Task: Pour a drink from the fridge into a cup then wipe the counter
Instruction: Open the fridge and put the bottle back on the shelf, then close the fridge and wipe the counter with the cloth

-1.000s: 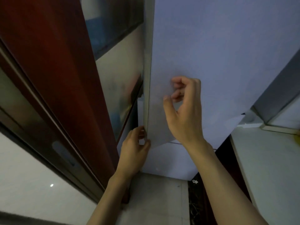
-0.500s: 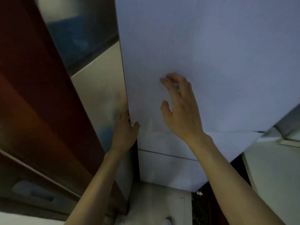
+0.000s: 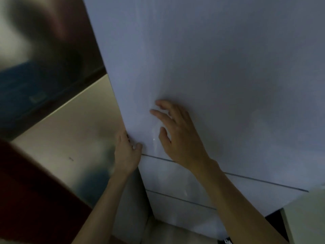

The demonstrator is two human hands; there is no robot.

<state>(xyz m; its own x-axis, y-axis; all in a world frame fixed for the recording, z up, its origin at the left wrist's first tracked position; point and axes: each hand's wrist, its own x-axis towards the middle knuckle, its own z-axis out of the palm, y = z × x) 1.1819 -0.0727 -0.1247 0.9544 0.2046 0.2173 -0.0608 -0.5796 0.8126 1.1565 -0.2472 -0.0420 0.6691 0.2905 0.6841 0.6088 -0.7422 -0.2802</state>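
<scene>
A left hand (image 3: 127, 152) grips the white fridge door (image 3: 211, 76) at its left edge. The right hand (image 3: 179, 136) rests open on the door's front, fingers spread, holding nothing.

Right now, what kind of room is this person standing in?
Probably a home kitchen. A tall white fridge door fills the view, with drawer fronts below it and a pale counter corner at the right. The left hand grips the door's edge.

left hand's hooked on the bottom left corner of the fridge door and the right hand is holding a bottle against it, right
Not quite. The head view shows the right hand empty, fingers spread flat on the fridge door, no bottle anywhere. The left hand is indeed hooked on the door's bottom left corner.
</scene>
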